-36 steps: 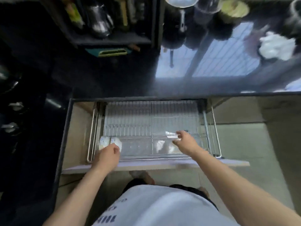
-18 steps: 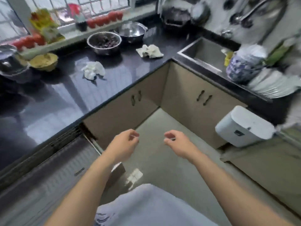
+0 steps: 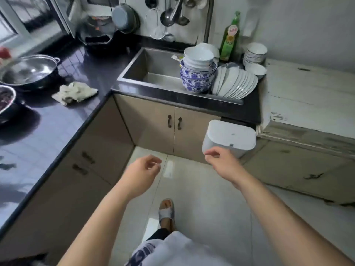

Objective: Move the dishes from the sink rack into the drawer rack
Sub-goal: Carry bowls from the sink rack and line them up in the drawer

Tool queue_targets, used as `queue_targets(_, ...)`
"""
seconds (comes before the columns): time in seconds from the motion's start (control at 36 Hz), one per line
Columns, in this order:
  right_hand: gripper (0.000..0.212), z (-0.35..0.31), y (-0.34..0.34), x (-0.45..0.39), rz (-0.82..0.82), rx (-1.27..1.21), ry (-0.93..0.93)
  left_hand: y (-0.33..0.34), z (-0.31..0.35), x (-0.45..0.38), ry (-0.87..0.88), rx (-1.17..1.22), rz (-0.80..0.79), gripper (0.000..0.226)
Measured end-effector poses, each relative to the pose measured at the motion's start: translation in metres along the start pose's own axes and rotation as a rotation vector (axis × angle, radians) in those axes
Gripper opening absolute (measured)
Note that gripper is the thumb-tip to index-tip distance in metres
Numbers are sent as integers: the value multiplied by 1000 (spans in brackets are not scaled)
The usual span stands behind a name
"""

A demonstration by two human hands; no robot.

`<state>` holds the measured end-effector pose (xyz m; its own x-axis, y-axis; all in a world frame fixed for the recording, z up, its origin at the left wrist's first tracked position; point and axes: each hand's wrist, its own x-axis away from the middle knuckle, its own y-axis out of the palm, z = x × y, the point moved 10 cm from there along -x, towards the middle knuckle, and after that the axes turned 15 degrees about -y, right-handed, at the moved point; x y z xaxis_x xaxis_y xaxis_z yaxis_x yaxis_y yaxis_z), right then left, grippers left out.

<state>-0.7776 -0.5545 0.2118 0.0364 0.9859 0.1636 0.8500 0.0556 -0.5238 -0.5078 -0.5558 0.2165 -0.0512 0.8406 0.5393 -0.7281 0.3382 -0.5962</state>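
A stack of blue-patterned and white bowls stands at the right end of the steel sink. Beside it a row of white plates leans on edge in the sink rack. More small white bowls are stacked behind them on the right. My left hand and my right hand hang over the floor in front of the sink cabinet, fingers loosely curled, holding nothing. The drawer rack is out of view.
A white lidded bin stands below the counter near my right hand. A cloth and a steel pot lie on the dark counter at left. A green bottle stands behind the dishes. A worn white cabinet sits at right.
I have turned from the open drawer rack toward the sink. Both hands left the drawer, where the left one held a white dish, and now hang empty in front of the sink cabinet.
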Motion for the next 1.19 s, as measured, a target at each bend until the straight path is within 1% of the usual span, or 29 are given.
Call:
queue_targets(0.08, 18, -3, -35, -41, 67, 16, 15, -11, 33, -44, 26, -1, 11, 9)
queue_targets(0.17, 18, -2, -73, -76, 134, 14, 28, -16, 70, -81, 41, -52, -11, 10)
queue_targets(0.22, 15, 4, -107, -102, 228, -6, 26, -14, 113, -111, 103, -100, -45, 14)
queue_targets(0.31, 12, 17, -141, -117, 356, -31, 45, -7, 171, -138, 189, -184, -82, 14)
queue_targets(0.36, 12, 42, -148, -114, 383, -97, 102, 4, 201, -151, 223, -210, -108, 12)
queue_targets(0.44, 11, 79, -156, -117, 361, -129, 175, 26, 236, -171, 245, -199, -167, 18)
queue_targets(0.53, 11, 102, -174, -137, 349, -119, 217, 42, 257, -192, 222, -172, -176, 20)
queue_targets(0.69, 20, 141, -232, -217, 313, -86, 189, 92, 308, -229, 135, -120, -156, 12)
queue_targets(0.72, 21, 145, -243, -235, 291, -91, 177, 100, 321, -234, 129, -95, -141, 12)
queue_targets(0.81, 17, 160, -280, -288, 147, -52, 124, 124, 359, -243, 57, 19, -50, 14)
queue_targets(0.89, 15, 179, -316, -315, 36, -19, 100, 148, 380, -238, -29, 96, -34, 15)
queue_targets(0.97, 11, 196, -371, -354, 49, 87, 79, 158, 403, -236, -69, 107, -4, 14)
queue_targets(1.08, 20, 209, -439, -417, 114, 310, 90, 158, 414, -234, -132, 174, 89, 14)
queue_targets(1.17, 21, 204, -446, -461, 47, 426, 20, 161, 408, -229, -192, 199, 130, 16)
queue_targets(1.19, 28, 201, -441, -476, -6, 469, -10, 163, 405, -228, -211, 214, 140, 17)
